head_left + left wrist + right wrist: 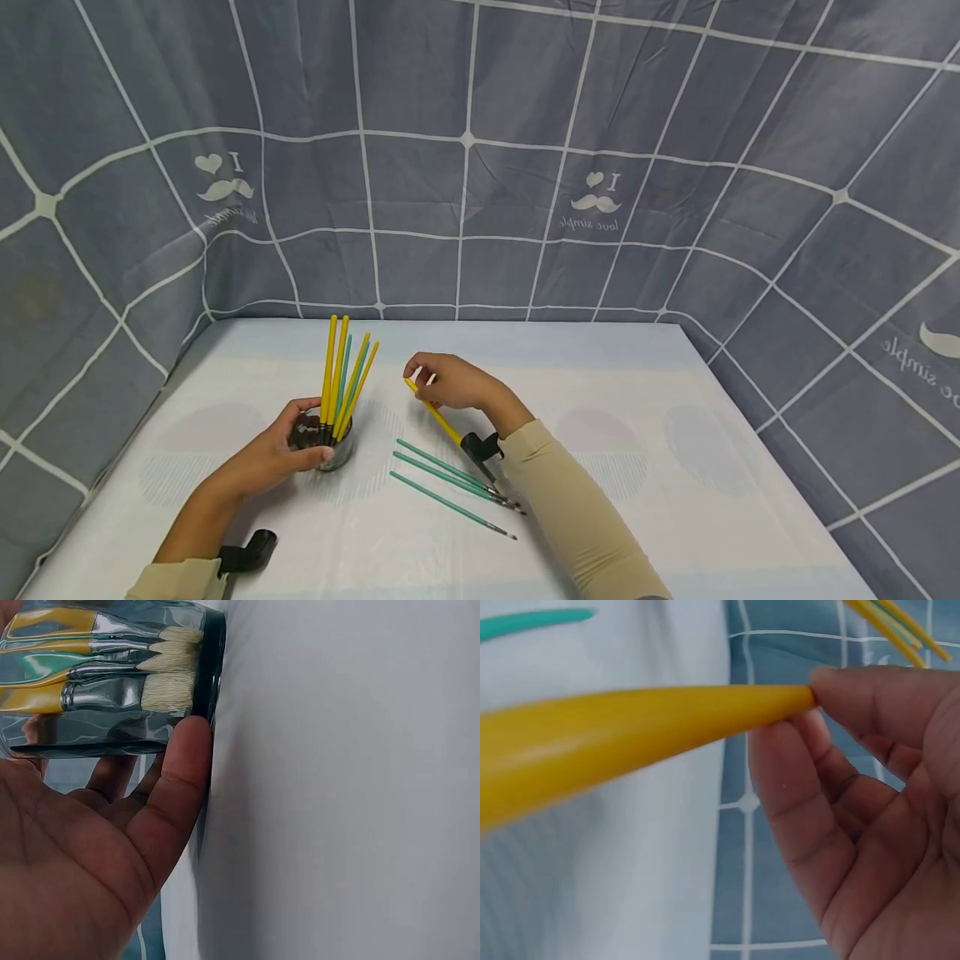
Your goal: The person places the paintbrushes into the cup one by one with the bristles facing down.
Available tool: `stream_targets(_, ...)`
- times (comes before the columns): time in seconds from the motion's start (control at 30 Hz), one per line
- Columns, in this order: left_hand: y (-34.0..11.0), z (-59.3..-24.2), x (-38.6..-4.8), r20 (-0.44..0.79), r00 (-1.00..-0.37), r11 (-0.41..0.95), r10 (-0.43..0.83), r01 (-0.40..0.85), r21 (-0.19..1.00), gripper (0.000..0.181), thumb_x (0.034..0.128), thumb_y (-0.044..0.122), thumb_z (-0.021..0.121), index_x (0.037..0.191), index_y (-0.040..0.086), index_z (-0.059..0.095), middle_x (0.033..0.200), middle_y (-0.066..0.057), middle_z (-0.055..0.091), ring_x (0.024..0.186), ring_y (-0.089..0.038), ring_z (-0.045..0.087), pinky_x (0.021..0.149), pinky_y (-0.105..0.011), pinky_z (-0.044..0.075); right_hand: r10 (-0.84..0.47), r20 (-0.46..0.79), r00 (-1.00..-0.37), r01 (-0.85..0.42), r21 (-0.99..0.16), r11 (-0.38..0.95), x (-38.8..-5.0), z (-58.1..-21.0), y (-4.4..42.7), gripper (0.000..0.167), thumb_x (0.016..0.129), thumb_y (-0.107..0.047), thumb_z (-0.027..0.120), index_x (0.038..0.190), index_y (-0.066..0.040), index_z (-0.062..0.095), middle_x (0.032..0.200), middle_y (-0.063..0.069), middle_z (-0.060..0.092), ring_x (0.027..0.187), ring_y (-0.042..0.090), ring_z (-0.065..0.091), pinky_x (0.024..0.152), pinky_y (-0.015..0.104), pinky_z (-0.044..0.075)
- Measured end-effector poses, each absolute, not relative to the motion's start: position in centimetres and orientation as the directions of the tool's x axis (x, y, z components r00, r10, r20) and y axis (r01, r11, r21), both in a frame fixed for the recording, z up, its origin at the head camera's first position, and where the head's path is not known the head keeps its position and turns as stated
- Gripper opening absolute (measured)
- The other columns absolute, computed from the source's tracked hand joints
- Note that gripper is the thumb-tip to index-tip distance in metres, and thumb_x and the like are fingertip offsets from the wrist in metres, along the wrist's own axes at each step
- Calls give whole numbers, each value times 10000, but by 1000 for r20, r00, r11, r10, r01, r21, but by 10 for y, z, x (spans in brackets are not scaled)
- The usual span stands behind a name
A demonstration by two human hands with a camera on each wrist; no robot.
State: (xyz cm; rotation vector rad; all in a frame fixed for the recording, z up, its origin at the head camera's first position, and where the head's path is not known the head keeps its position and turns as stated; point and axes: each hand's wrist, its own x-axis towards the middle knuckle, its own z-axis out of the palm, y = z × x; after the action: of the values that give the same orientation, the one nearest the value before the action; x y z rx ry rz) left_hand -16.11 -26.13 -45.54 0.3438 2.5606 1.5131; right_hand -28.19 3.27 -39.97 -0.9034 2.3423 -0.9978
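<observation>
Head view: grips a clear cup (342,456) with the left hand (262,458), thumb across the near side and fingers round the back, on the left part of the worktop (712,517). Looks like a steadying hold, low on the wall, leaving the mouth free above. Holds several yellow and teal brushes (328,367) inside, handles up and fanned to the right; seen from the left wrist, bristles down near the base. Probably stood this way to let long handles lean against the rim.

Pinches a yellow brush (442,422) at the very end of its handle with the right hand (453,382), between thumb and fingertips, to the right of the cup and apart from it. Slants back under the wrist from there. Likely gives light, loose control of the far end, being a hold at the tip only.

Near the right forearm, three teal brushes (450,504) loose on the worktop: two close together, one slightly nearer the body, all with brush ends toward the right sleeve (577,508).

In the way: a black wrist fitting (487,448), overlapping the lower stretch of the held brush. Cannot tell whether that hidden end touches the worktop or the teal brushes. Also crowded, to judge by the spread of handles, around the cup's mouth. Behind and at both sides, a grey gridded curtain (420,83) with mirrored lettering, well apart from the hands.
</observation>
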Motion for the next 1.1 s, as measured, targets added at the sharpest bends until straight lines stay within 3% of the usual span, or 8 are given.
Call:
stream_targets(0.17,-261,-455,-161,-22,-965,471,262,108,875,789,890,202,742,1489,46,252,1304,-227,535,1201,-396,504,907,-531,405,-675,-41,-737,-378,-803,462,-283,-388,32,241,979,-70,621,1202,-148,570,1001,43,584,780,187,648,745,355,557)
stream_targets(0.33,-261,-454,-161,-31,-964,471,266,102,876,787,895,217,741,1483,43,248,1271,-207,560,1169,-358,526,920,-533,393,-606,52,-794,-330,-874,358,-284,-380,33,241,987,-45,580,1220,-98,554,1018,74,572,870,211,653,738,329,558)
stream_targets(0.53,-262,-454,-161,-50,-965,480,258,84,873,790,898,234,737,1490,60,243,1297,-238,531,1194,-397,498,919,-552,387,-495,151,-856,-292,-930,221,-284,-373,31,307,980,-61,599,1277,-54,522,1053,89,557,883,206,639,740,330,561)
stream_targets(0.73,-261,-454,-160,-42,-964,469,262,90,879,797,898,207,734,1498,50,232,1280,-226,549,1171,-373,523,908,-534,402,-370,240,-897,-271,-962,34,-282,-363,24,322,973,-3,585,1278,-22,484,1047,109,558,900,215,644,762,353,564)
stream_targets(0.9,-261,-455,-160,-35,-967,471,251,90,878,802,895,199,738,1498,49,231,1290,-228,546,1178,-379,522,915,-544,402,-265,256,-930,-225,-964,-140,-279,-355,15,309,975,8,587,1255,-59,477,1036,87,542,906,205,645,787,363,560)
stream_targets(1.1,-261,-456,-160,-33,-965,458,260,93,884,791,898,190,735,1495,52,235,1291,-220,547,1179,-364,520,923,-540,395,-179,317,-931,-268,-930,-253,-273,-353,4,301,969,35,582,1235,-50,472,1029,86,546,882,203,641,777,374,564)
